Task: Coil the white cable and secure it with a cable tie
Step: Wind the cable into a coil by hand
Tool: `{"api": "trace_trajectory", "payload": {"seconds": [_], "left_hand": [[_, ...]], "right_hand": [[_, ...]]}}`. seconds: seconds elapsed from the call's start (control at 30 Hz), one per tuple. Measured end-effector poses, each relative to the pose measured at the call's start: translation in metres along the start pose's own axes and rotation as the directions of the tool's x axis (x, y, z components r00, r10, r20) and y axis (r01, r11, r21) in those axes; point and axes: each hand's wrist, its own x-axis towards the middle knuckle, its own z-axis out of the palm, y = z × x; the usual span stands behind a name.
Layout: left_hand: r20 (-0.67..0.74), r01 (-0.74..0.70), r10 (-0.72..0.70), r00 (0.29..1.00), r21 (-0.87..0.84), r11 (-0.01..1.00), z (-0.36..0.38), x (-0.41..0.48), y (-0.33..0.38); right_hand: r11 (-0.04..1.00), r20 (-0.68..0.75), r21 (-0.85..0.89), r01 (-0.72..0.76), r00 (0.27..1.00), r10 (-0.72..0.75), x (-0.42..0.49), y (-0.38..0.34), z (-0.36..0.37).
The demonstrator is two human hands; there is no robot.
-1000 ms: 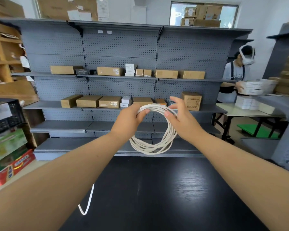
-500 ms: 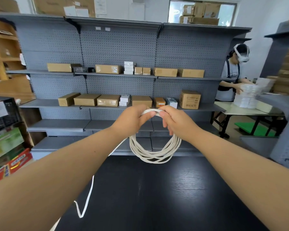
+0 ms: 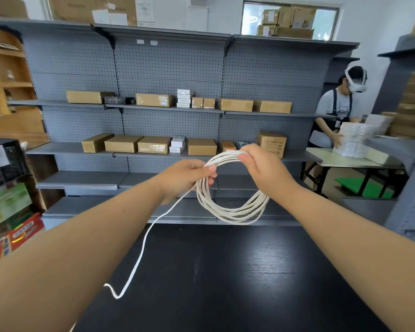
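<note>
Hands were raised over the table (image 3: 225,271). The left hand (image 3: 187,178) pinched the white cable (image 3: 235,212) at the loop's 10 o'clock, thumb over the strands. The right hand (image 3: 261,168) curled round its top at 1 o'clock, prob. to keep turns stacked & round. Loose tail (image 3: 141,250) trailed to 7 o'clock, so coiling looked unfinished. Cable thin, smooth, limp; table matte black woodgrain. No cable tie seen.
</note>
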Motion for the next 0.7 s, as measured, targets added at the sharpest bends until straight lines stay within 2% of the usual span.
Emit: {"api": "trace_trajectory", "payload": {"seconds": [0.1,0.2,0.3,0.43,0.57,0.7], "left_hand": [[0.059,0.011,-0.018,0.998,0.117,0.993,-0.004,0.001,0.007],[0.045,0.001,-0.007,0.999,0.123,0.992,0.001,0.001,0.008],[-0.092,-0.080,0.093,0.991,0.144,0.986,0.016,0.004,0.000],[-0.304,-0.144,0.163,0.938,0.084,0.986,0.040,0.008,-0.004],[-0.421,-0.193,0.203,0.884,0.068,0.979,0.056,0.008,0.001],[-0.507,-0.209,0.303,0.807,0.234,0.949,0.067,0.007,0.002]], "right_hand": [[0.999,0.019,-0.038,0.028,0.999,-0.027,-0.004,0.001,-0.007],[0.999,-0.016,-0.039,0.020,1.000,-0.021,-0.007,0.002,-0.009],[0.999,-0.096,-0.023,-0.023,0.995,0.021,-0.010,0.003,-0.005],[0.995,-0.213,0.037,-0.090,0.972,0.096,-0.015,0.006,0.001],[0.984,-0.300,0.150,-0.099,0.944,0.140,-0.022,0.006,0.005],[0.954,-0.313,0.270,-0.128,0.926,0.213,-0.027,0.005,0.013]]}}
